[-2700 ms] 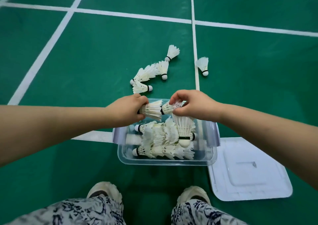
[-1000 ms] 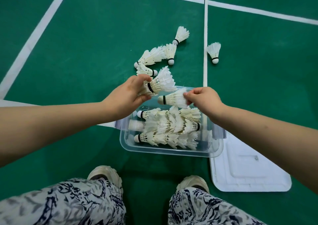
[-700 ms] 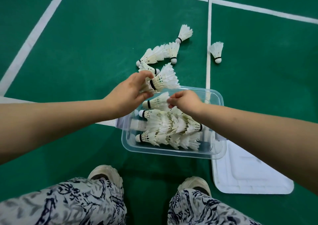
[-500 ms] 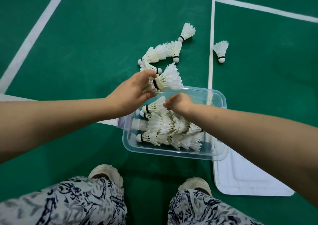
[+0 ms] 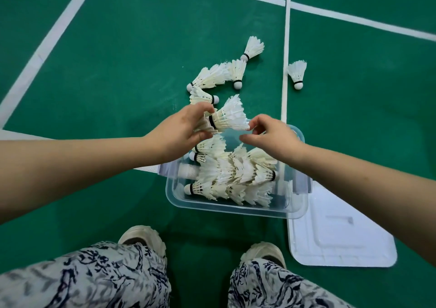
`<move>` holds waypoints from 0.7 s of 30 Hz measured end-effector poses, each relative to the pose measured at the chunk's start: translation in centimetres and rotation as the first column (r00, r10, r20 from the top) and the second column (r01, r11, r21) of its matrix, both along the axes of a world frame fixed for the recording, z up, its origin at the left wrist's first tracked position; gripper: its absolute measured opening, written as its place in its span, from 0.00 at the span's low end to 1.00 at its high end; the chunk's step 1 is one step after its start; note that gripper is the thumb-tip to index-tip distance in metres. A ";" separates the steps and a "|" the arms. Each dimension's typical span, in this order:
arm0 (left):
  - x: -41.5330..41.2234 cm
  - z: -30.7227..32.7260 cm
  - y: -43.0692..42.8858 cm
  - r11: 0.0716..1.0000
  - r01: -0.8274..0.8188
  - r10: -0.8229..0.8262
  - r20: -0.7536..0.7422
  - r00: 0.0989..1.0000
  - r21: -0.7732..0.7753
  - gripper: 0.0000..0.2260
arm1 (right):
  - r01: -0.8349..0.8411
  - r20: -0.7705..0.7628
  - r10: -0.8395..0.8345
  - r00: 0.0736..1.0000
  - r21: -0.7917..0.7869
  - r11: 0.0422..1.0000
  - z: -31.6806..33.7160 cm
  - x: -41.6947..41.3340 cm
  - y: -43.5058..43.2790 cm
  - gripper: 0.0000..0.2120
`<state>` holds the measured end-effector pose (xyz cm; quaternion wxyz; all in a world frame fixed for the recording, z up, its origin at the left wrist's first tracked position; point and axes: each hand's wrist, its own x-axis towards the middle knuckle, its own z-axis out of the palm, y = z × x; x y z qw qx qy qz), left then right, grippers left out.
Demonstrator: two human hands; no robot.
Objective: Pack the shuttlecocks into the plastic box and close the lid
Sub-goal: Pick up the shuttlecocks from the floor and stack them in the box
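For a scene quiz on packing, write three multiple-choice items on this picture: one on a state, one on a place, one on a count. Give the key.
1. The clear plastic box is: A lidded; B open and empty; C open, holding white feather shuttlecocks.
2. The flat white plastic lid lies: A in a hand; B on the green floor beside the right shoe; C far up the court.
3. How many shuttlecocks lie right of the long white court line? A one; B three; C none.

Key: 1 C, rows of them show inside and nothing covers the box. 2 B, the lid lies flat by the box's near right corner. 3 A, a single shuttlecock lies there.
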<state>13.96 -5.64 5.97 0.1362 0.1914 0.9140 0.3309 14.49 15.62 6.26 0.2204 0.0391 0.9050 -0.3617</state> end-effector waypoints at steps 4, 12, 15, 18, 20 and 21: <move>0.3 -0.2 0.6 0.998 0.046 -0.044 0.041 0.998 -0.033 0.20 | -0.002 -0.132 -0.006 0.991 -0.064 0.998 1.4 1.6 0.8 0.12; 0.2 0.0 0.8 0.982 0.096 -0.106 -0.048 0.993 -0.164 0.22 | 0.056 -0.252 -0.083 0.964 -0.115 0.992 0.4 2.3 0.9 0.16; -0.7 0.1 0.2 0.971 0.064 -0.095 -0.123 0.988 -0.230 0.22 | 0.127 -0.223 -0.181 0.958 -0.235 0.964 -0.9 2.9 1.6 0.18; -1.0 -0.2 -0.1 0.962 0.087 -0.129 -0.151 0.980 -0.257 0.22 | 0.150 -0.175 -0.199 0.964 -0.258 0.954 -2.1 3.3 2.0 0.18; -1.0 -0.6 -0.2 0.956 0.119 -0.166 -0.160 0.973 -0.268 0.22 | 0.122 -0.151 -0.150 0.977 -0.181 0.976 -2.9 3.5 2.3 0.18; -1.0 -0.7 -0.2 0.953 0.131 -0.180 -0.163 0.970 -0.274 0.22 | 0.096 -0.148 -0.115 0.982 -0.130 0.987 -3.3 3.6 2.5 0.19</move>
